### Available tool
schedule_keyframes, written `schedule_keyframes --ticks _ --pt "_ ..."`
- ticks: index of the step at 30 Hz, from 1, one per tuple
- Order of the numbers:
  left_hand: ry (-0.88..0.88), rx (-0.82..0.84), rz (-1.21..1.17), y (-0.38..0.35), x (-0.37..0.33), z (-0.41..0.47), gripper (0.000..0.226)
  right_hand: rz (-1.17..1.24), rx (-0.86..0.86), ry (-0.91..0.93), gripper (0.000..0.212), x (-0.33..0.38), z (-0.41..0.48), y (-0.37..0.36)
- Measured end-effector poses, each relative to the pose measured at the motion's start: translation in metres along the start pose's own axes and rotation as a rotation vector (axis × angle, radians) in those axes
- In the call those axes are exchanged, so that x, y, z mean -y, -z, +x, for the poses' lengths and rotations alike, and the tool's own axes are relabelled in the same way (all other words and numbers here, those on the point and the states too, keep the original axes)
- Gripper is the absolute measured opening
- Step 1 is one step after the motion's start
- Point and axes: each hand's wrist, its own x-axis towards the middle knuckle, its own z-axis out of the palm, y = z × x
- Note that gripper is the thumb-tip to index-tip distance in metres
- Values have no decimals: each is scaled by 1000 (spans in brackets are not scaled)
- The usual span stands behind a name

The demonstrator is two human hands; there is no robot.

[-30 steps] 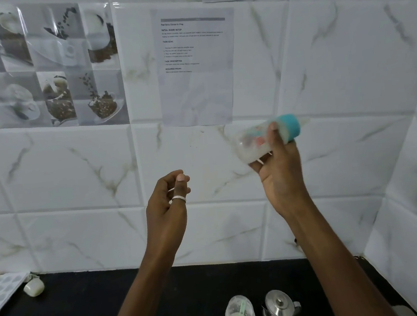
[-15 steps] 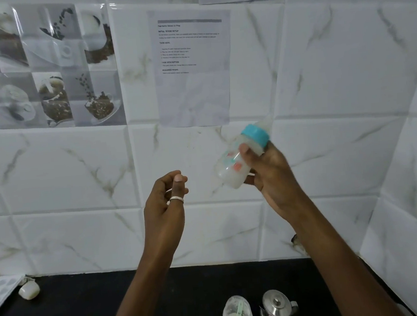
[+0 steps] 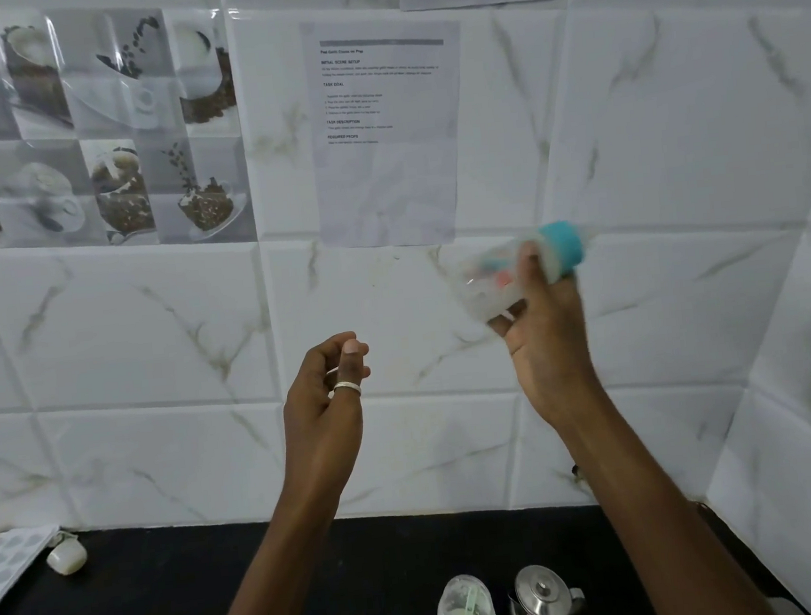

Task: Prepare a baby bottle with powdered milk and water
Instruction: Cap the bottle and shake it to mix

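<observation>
Gripping fingers (image 3: 530,272) of the right hand (image 3: 543,339) wrap the bottle (image 3: 485,285), held sideways before the wall (image 3: 150,329), blurred, probably being shaken to mix. Left hand (image 3: 322,412) loosely curled, empty. Powder jar (image 3: 464,611) and kettle (image 3: 542,599) stand below.

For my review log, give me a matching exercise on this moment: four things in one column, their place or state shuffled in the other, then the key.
Column A
1. baby bottle
2. powder jar
3. steel kettle
4. left hand

Column B
a. raised, fingers loosely curled, holding nothing
b. on the black counter, white powder and a scoop inside
c. tilted in the air, gripped by the right hand
d. on the counter beside the jar, knobbed lid on

Pairs: 1-c, 2-b, 3-d, 4-a
</observation>
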Motion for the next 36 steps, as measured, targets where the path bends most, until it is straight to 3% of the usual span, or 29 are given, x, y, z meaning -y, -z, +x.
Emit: schedule_keyframes --ticks 3,8,13,17,18,20,23,25,28,30,33,36 --pt "-1 2 -3 -1 0 0 35 -301 226 -125 49 -7 -10 3" --pt "-7 0 5 1 1 0 42 119 -20 -21 56 0 -4 3" --pt "-7 5 -2 1 2 0 34 -293 208 -135 58 -13 -20 5" --pt "6 9 -4 0 4 -3 43 170 -17 -47 58 -4 -10 11" --pt "8 7 -5 1 4 -3 43 194 -58 -25 57 -2 -7 10" --pt "6 2 -9 1 3 -1 40 61 -18 -41 51 -5 -10 8" --pt "3 4 -13 -1 4 0 35 -253 219 -156 46 -11 -21 9" --pt "2 9 -12 -2 5 -1 31 -119 172 -126 44 -7 -18 10" --pt "1 4 -9 0 7 -2 26 213 -36 -55 53 3 -10 7" --pt "2 -3 -15 2 8 -1 29 149 -29 -57 49 0 -12 7" --pt "-6 -5 -23 1 7 0 32 -154 191 -164 44 -9 -25 10" --pt "-10 2 -23 0 6 -2 34 7 116 -119 40 -4 -20 13"
